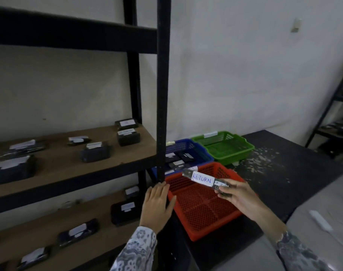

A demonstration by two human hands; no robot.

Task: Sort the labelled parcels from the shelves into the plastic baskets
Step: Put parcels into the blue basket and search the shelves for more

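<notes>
My right hand (238,194) pinches one end of a slim black parcel (203,179) whose white label reads RETURN, holding it just above the red basket (204,227), which has nothing in it. My left hand (157,205) rests flat with straight fingers against the black upright post (163,94) of the shelf rack. Behind the red basket stands a blue basket (198,147) with several black parcels inside, and a green basket (243,151) with no parcels in it. More labelled black parcels (95,152) lie on the wooden shelves at left.
The baskets stand on a dark mat (284,173) scattered with pale scraps. Several parcels (125,210) lie on the lower shelf. A second black rack (334,114) stands at the far right. A white strip (321,220) lies on the grey floor.
</notes>
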